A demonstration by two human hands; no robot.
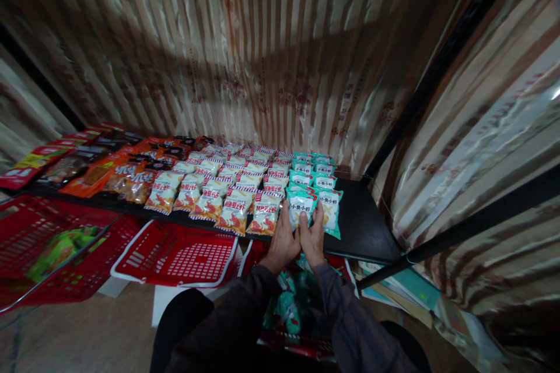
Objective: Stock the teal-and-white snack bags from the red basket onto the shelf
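Both my hands are around a teal and white snack bag [301, 205] at the front edge of the black shelf [365, 224]. My left hand [283, 243] grips its left side, and my right hand [312, 239] grips its right side with the thumb on the front. Just right of it stands another teal snack bag [329, 210], and several more teal bags [301, 168] line up behind in two columns. To the left are rows of white snack bags with red print [266, 213]. Below my wrists, a red basket holds loose teal bags [289, 303].
Orange snack bags [131, 178] and red bags [30, 163] fill the shelf's left end. Red baskets [175, 253] stand on the floor beneath. Black shelf posts [420, 99] rise at the right, striped sheeting [262, 58] hangs behind, and cardboard pieces [402, 297] lie low right.
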